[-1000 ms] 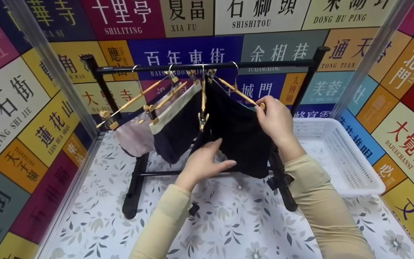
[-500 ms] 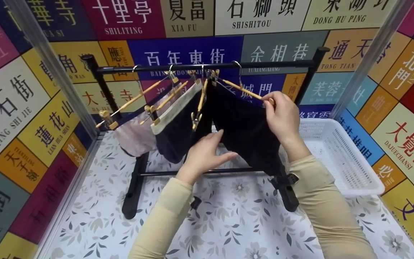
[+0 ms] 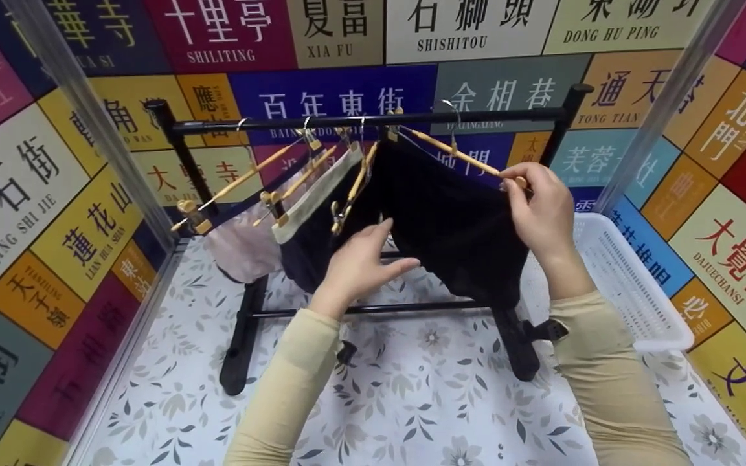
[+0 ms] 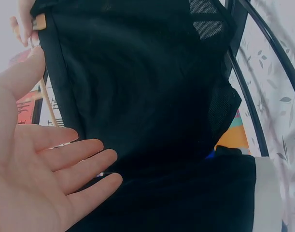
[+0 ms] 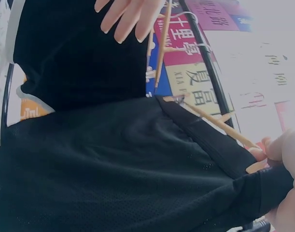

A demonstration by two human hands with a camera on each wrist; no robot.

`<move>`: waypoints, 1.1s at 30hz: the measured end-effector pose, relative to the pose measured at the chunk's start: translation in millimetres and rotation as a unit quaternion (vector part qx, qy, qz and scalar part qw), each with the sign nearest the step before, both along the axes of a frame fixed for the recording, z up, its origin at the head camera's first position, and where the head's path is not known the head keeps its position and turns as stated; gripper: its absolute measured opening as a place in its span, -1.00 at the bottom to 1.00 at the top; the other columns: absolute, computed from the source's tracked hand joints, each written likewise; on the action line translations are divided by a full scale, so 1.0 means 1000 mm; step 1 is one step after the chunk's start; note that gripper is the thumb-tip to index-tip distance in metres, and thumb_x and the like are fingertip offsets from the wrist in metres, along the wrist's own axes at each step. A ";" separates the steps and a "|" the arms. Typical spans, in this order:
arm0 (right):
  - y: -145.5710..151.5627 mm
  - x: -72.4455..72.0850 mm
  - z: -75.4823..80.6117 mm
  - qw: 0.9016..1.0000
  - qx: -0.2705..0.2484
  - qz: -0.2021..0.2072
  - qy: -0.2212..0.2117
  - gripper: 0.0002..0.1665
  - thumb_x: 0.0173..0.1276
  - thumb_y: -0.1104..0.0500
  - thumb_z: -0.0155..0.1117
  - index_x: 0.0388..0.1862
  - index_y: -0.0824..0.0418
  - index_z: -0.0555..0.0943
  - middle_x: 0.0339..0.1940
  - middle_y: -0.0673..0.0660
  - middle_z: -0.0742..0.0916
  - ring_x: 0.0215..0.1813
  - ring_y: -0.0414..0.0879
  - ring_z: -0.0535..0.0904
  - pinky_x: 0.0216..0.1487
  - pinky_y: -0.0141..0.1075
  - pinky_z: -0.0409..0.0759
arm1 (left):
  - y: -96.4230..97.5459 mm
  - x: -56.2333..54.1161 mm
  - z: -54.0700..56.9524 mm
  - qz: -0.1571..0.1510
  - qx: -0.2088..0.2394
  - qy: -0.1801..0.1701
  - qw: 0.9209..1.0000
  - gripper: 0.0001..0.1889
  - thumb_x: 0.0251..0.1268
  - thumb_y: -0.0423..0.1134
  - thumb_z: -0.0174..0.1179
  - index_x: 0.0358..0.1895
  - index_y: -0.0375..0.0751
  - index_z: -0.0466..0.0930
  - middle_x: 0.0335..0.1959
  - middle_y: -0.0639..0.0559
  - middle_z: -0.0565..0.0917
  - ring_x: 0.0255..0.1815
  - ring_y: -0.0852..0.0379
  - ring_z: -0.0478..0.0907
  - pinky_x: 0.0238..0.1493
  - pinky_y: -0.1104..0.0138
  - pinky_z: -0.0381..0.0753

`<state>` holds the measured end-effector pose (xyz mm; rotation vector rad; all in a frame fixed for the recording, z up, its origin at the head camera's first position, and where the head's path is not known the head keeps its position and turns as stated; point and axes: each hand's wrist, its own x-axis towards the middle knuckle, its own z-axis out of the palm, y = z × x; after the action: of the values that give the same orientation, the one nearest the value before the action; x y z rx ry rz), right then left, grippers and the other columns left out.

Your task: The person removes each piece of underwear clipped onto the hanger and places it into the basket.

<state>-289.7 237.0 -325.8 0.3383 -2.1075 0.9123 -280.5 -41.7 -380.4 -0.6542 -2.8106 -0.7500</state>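
Note:
My right hand [image 3: 544, 210] pinches the outer end of a wooden clip hanger [image 3: 457, 153]. A dark pair of shorts [image 3: 457, 226] hangs from that hanger, whose hook is at the rack's rail. In the right wrist view the right hand [image 5: 288, 159] holds the hanger end beside the shorts' waistband [image 5: 200, 135]. With fingers extended and thumb apart, my left hand [image 3: 360, 268] is in front of the neighbouring dark garment. The left wrist view shows the left hand [image 4: 41, 169] palm up beside the cloth; whether it touches cannot be told.
The black rack [image 3: 243, 343] stands on a floral-patterned surface [image 3: 425, 388]. Farther left on its rail hang a white-waisted navy garment [image 3: 315, 236] and a pinkish one [image 3: 243, 249], on clip hangers. A white perforated basket [image 3: 638, 291] is at the right, partly behind my right arm.
My right hand has drawn the hanger and the shorts to the right, its hook shifting along the rail. The neighbouring hanger's lower end has swung left. My left hand has shifted slightly left and up.

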 end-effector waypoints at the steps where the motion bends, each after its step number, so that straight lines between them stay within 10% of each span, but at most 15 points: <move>1: 0.003 0.002 -0.001 1.000 -0.002 0.003 0.000 -0.90 0.39 0.37 0.24 -0.16 0.36 0.65 -0.23 0.23 0.70 -0.18 -0.03 0.57 -0.14 -0.32 0.46 | -0.001 -0.001 0.000 -0.001 0.004 0.002 1.000 -0.02 0.18 0.42 0.15 0.52 -0.15 0.19 0.41 -0.14 0.41 0.35 -0.05 0.40 0.24 0.09 0.44; 20: 0.062 0.040 -0.052 0.994 -0.026 0.104 -0.006 -0.83 0.30 0.57 0.20 -0.20 0.44 0.64 -0.30 0.27 0.69 -0.22 -0.27 0.57 -0.20 -0.57 0.50 | -0.025 -0.017 -0.006 0.016 0.094 0.045 0.994 -0.28 0.26 0.07 0.33 0.38 -0.27 0.40 0.18 -0.12 0.61 0.21 -0.03 0.52 0.25 0.16 0.41; 33: 0.081 0.043 -0.090 0.971 -0.033 0.235 -0.036 -0.71 0.18 0.71 0.16 -0.25 0.44 0.63 -0.32 0.29 0.68 -0.23 -0.19 0.64 -0.22 -0.50 0.56 | -0.033 -0.022 -0.012 0.027 0.120 0.116 0.986 -0.38 0.25 0.00 0.36 0.28 -0.28 0.50 0.07 -0.09 0.66 0.12 -0.01 0.57 0.21 0.18 0.44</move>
<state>-246.6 318.2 -415.9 0.8048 -2.0925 1.2782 -302.6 -74.4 -392.4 -0.5807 -2.4678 -0.9182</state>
